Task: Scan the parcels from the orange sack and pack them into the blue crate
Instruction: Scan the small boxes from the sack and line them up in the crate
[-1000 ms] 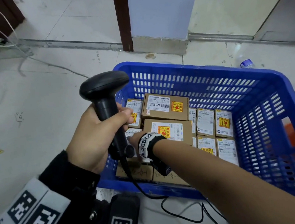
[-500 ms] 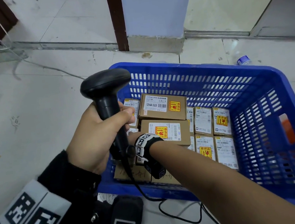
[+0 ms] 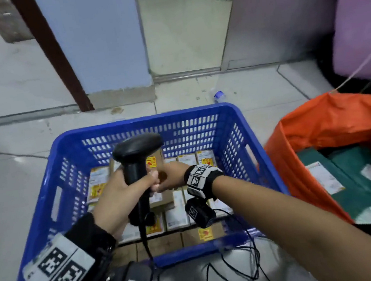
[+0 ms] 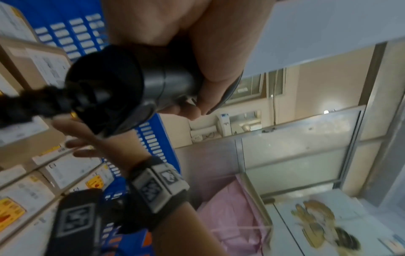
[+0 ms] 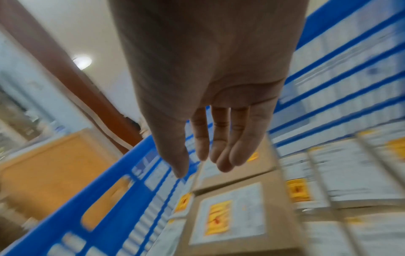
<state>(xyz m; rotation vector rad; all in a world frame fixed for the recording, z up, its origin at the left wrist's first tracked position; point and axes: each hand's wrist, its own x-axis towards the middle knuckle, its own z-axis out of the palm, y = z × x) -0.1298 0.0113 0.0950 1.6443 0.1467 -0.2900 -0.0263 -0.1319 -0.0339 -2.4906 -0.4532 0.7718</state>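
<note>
My left hand (image 3: pixel 125 188) grips the handle of a black barcode scanner (image 3: pixel 136 159), held upright over the blue crate (image 3: pixel 257 146); the left wrist view shows the fingers wrapped round the scanner's handle (image 4: pixel 122 83). Several brown and white parcels (image 3: pixel 177 217) with yellow stickers lie packed in the crate. My right hand (image 3: pixel 172 176) hovers above them with straight fingers (image 5: pixel 219 149) and holds nothing. The orange sack (image 3: pixel 331 128) stands open to the right, with green parcels (image 3: pixel 346 182) inside.
The scanner's black cable (image 3: pixel 218 273) loops on the tiled floor in front of the crate. A bottle cap (image 3: pixel 218 95) lies on the floor behind it. A doorway and a brown door frame (image 3: pixel 54 56) stand beyond, a purple sack (image 3: pixel 361 28) at far right.
My right hand has lifted off the parcels in the crate and now hangs above them. The view has swung right, so the orange sack shows. The scanner stays in my left hand.
</note>
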